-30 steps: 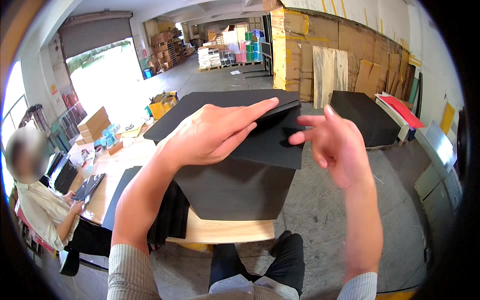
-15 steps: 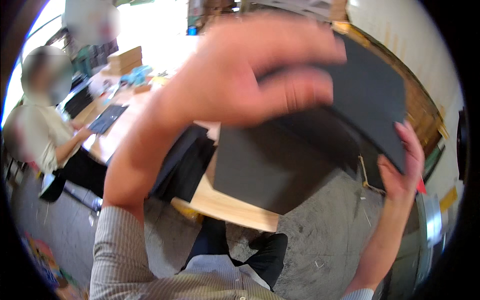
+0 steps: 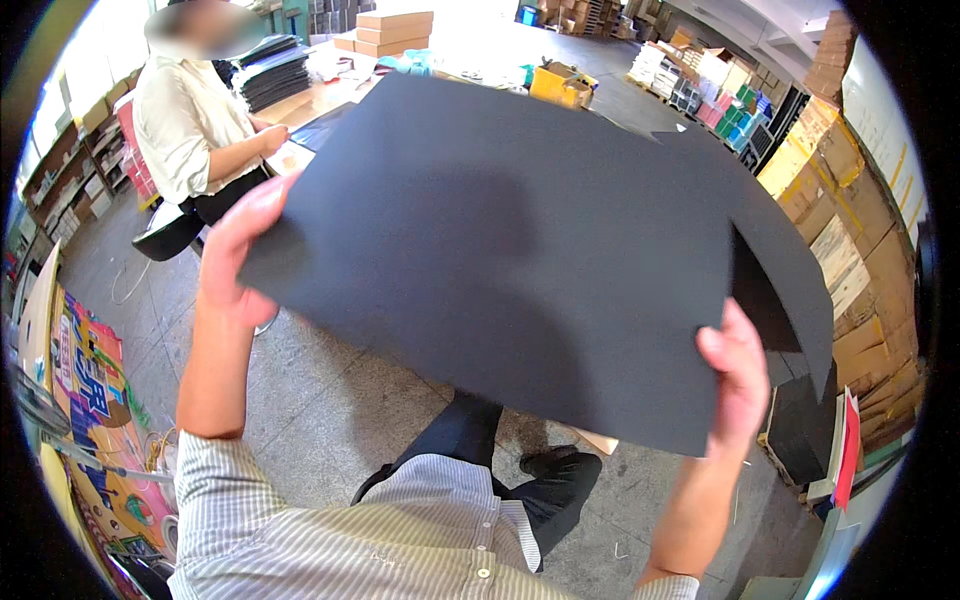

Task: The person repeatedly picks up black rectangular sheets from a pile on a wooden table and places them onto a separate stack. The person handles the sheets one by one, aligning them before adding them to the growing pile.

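A large black sheet [image 3: 520, 250] of stiff board fills the middle of the view, held up flat in front of me. My left hand [image 3: 235, 250] grips its left edge, fingers behind and thumb side at the rim. My right hand [image 3: 738, 375] pinches its lower right corner with the thumb on top. The sheet hides the table and the stack beneath it; a second black sheet edge [image 3: 790, 300] shows behind its right side.
A seated person in a light shirt [image 3: 195, 120] works at a table at the upper left beside a stack of black sheets [image 3: 270, 70]. Cardboard boxes [image 3: 840, 200] line the right wall. Grey concrete floor [image 3: 330, 400] lies below, with colourful printed boards [image 3: 90, 390] at the left.
I have lifted the black sheet off the stack and spread it wide in front of me. My hands moved apart to its left edge and lower right corner; my view turned left.
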Available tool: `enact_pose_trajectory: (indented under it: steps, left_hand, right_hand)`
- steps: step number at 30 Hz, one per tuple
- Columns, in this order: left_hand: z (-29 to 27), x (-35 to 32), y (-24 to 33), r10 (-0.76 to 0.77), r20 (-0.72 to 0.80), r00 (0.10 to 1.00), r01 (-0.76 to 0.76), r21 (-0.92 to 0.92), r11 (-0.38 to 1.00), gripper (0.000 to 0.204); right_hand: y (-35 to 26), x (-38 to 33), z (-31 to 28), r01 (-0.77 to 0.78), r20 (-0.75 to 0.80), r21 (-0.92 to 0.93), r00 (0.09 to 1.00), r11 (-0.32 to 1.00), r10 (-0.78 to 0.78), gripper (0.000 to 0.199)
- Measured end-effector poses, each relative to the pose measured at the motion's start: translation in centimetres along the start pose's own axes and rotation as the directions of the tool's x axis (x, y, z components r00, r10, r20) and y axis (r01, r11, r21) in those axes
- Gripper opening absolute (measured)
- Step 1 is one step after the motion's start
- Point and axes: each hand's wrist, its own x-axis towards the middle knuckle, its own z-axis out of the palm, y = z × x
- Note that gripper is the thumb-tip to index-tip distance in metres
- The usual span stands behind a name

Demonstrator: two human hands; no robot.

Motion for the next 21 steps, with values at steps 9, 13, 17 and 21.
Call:
enact_pose_trajectory:
  steps: [9, 13, 17, 21]
  left_hand:
    - [-0.2, -6.7, -2.9, -0.011, -0.116, 0.993, -0.005, -0.143, 0.990, 0.070]
    - [1.5, -4.8, -3.2, 0.118, -0.164, 0.979, -0.125, -0.031, 0.992, 0.067]
    - [3.4, -1.3, -4.1, 0.188, -0.222, 0.957, -0.192, 0.002, 0.981, 0.062]
    - [3.9, 1.6, -9.0, 0.149, -0.261, 0.954, -0.167, -0.048, 0.985, 0.051]
  right_hand:
    - [9.3, 3.2, -1.0, -0.458, 0.424, 0.468, 0.867, 0.755, 0.263, 0.050]
    - [10.5, 2.4, -1.3, -0.355, 0.266, 0.459, 0.929, 0.814, 0.256, 0.055]
    - [12.8, -1.0, -4.7, -0.310, 0.203, 0.533, 0.950, 0.787, 0.237, 0.058]
    - [16.4, -6.9, -7.5, -0.285, 0.054, 0.588, 0.948, 0.757, 0.314, 0.058]
